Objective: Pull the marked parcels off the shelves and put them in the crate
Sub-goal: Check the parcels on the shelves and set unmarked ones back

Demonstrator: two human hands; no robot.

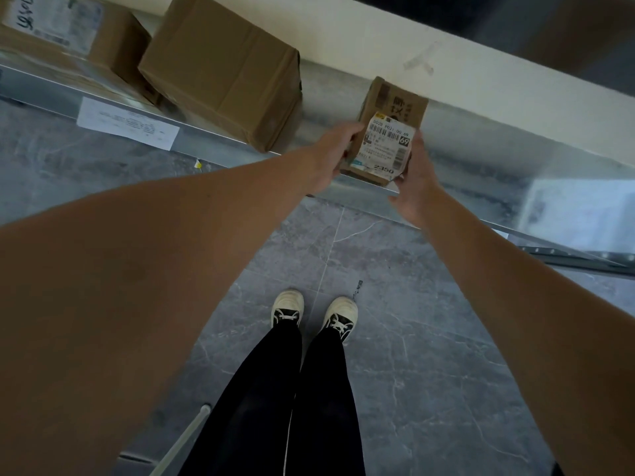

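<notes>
Both hands clasp the small parcel [385, 139] between them: left hand [331, 159] and right hand [417, 180] curled on opposite sides, long axis pointing away, at the shelf [464, 156] edge.

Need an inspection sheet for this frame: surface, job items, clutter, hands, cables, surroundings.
Surface: metal shelf, grey, with a paper sheet stuck on its front edge.
Job's things: small labelled parcel at the shelf's front edge, barcode label facing up; crate not in view.
Clutter: large cardboard box and another labelled box further left on the shelf.
Hands: left hand and right hand grip the parcel from opposite sides.
Cables: nothing seen.
Surroundings: grey tiled floor, the person's shoes, white wall.
</notes>
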